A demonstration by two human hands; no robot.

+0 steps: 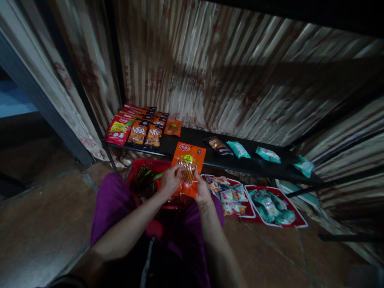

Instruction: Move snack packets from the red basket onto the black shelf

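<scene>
An orange snack packet (189, 154) with a clear window showing thin brown sticks is held upright over my lap, facing me. My left hand (171, 180) is closed at the packet's left side, its fingers across the front. My right hand (203, 188) grips the lower right edge, thumb on the front. Just below, a red basket (144, 163) between my knees holds green and orange packets. A similar orange packet (173, 127) lies on the black shelf (192, 138) in front of me.
Red packets (120, 130) and orange-black packets (138, 132) stand in rows at the shelf's left. A dark packet (218, 145) and teal packets (238, 149) lie along its right. Baskets of wrapped snacks (231, 196) and teal packets (271, 206) sit on the floor at right.
</scene>
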